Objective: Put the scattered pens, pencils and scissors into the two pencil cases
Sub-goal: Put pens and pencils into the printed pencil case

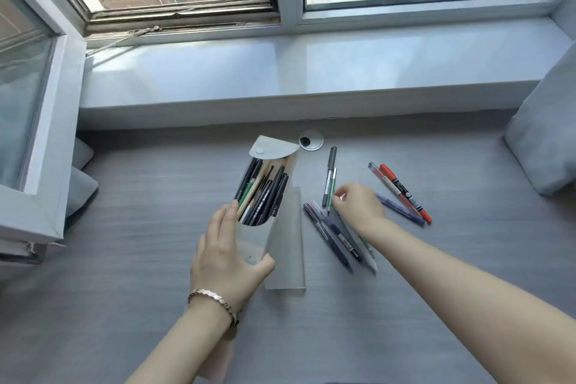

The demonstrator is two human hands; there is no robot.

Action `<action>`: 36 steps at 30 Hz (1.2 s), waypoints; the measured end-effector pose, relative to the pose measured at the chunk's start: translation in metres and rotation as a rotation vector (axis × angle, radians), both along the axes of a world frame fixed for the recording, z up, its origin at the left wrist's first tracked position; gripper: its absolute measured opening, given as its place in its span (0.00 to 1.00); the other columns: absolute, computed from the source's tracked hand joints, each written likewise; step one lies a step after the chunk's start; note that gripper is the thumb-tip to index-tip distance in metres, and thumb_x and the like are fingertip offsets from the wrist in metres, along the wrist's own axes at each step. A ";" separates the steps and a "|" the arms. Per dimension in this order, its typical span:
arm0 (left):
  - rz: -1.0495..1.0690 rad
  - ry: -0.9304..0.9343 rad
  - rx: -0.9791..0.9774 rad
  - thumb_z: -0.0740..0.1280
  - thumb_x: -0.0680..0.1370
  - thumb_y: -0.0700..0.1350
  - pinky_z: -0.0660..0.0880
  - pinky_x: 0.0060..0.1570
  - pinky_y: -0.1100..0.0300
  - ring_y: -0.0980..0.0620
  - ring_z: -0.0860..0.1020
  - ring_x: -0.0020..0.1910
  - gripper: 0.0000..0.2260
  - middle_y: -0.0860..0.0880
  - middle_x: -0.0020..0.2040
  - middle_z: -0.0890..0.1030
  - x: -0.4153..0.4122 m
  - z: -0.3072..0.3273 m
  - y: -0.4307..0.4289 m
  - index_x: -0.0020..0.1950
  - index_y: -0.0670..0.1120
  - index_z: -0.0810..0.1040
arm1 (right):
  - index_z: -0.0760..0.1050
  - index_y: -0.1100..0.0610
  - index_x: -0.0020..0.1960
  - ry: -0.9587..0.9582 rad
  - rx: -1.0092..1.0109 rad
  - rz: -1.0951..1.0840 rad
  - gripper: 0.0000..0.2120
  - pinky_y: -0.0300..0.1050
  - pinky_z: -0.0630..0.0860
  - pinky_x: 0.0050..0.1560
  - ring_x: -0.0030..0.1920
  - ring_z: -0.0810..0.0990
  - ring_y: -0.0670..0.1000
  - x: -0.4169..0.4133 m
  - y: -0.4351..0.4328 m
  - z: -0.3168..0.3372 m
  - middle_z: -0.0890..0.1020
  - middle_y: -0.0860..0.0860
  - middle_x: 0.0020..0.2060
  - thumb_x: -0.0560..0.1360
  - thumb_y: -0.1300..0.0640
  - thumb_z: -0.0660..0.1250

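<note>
On the grey table (124,259) the left hand (224,259) grips the near end of one translucent pencil case (265,196), its fingers wrapped around the case's left side and the thumb pressed on its front. The case's flap (271,148) is folded open at the far end, and it is packed with roughly a dozen dark pens and pencils; the exact number cannot be told. A second flat, clear case (288,252) lies just right of it, touching. The right hand (358,206) reaches over the loose pens, its fingers pinched narrowly on a green pen (332,184) that lies beside one grey-capped pen (329,171). Near the wrist lie about three dark pens (330,240) in a fan. To the right are one red marker (405,193), one red-inked clear pen (386,181) and one blue pen (402,210). A round cable grommet (310,140) sits at the far edge.
</note>
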State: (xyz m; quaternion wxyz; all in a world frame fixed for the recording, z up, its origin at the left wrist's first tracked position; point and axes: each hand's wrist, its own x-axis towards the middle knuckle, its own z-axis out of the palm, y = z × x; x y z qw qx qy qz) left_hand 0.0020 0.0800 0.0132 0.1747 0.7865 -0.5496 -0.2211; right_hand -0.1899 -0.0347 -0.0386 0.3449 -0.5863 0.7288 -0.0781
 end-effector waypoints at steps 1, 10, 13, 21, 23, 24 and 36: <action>0.004 0.000 -0.006 0.65 0.58 0.54 0.68 0.62 0.53 0.47 0.69 0.64 0.42 0.52 0.72 0.64 0.001 0.001 -0.001 0.72 0.52 0.60 | 0.79 0.61 0.48 0.053 0.017 0.021 0.12 0.45 0.73 0.44 0.49 0.79 0.60 0.005 -0.004 -0.003 0.83 0.58 0.47 0.75 0.56 0.61; -0.006 0.002 0.008 0.66 0.58 0.54 0.70 0.59 0.53 0.47 0.68 0.65 0.41 0.53 0.72 0.64 0.004 0.002 -0.002 0.71 0.55 0.60 | 0.73 0.63 0.58 0.258 0.073 0.038 0.12 0.47 0.76 0.49 0.56 0.78 0.61 0.030 -0.028 -0.016 0.78 0.61 0.56 0.75 0.63 0.59; -0.009 0.007 0.031 0.66 0.57 0.54 0.69 0.59 0.53 0.47 0.68 0.65 0.41 0.54 0.72 0.64 0.005 -0.001 -0.002 0.71 0.55 0.60 | 0.72 0.63 0.59 0.291 0.037 0.083 0.12 0.49 0.76 0.51 0.55 0.78 0.62 0.027 -0.023 -0.015 0.73 0.63 0.58 0.77 0.63 0.58; -0.030 0.028 0.047 0.66 0.58 0.54 0.67 0.62 0.54 0.48 0.67 0.66 0.41 0.54 0.73 0.62 0.002 0.002 -0.005 0.72 0.55 0.58 | 0.72 0.63 0.53 0.220 -0.005 0.063 0.10 0.46 0.71 0.43 0.51 0.78 0.62 0.020 -0.021 -0.020 0.78 0.62 0.53 0.73 0.65 0.59; -0.036 0.028 0.042 0.69 0.60 0.52 0.67 0.62 0.54 0.48 0.67 0.66 0.41 0.54 0.73 0.62 0.001 0.002 -0.006 0.72 0.56 0.58 | 0.70 0.62 0.54 0.181 -0.004 0.003 0.11 0.45 0.68 0.41 0.47 0.78 0.61 0.015 -0.022 -0.021 0.79 0.61 0.51 0.72 0.64 0.60; -0.036 0.027 0.038 0.71 0.61 0.51 0.68 0.62 0.53 0.48 0.67 0.66 0.41 0.54 0.73 0.62 0.001 0.002 -0.006 0.72 0.56 0.58 | 0.68 0.61 0.55 0.168 -0.005 -0.017 0.12 0.45 0.68 0.40 0.46 0.78 0.60 0.012 -0.023 -0.021 0.79 0.59 0.48 0.71 0.64 0.60; -0.094 0.026 0.044 0.71 0.64 0.51 0.67 0.62 0.55 0.50 0.65 0.67 0.41 0.55 0.73 0.59 -0.010 0.003 -0.005 0.72 0.56 0.55 | 0.76 0.58 0.43 -1.040 0.059 -0.325 0.19 0.34 0.69 0.22 0.26 0.69 0.47 -0.016 0.001 0.076 0.70 0.52 0.30 0.72 0.74 0.50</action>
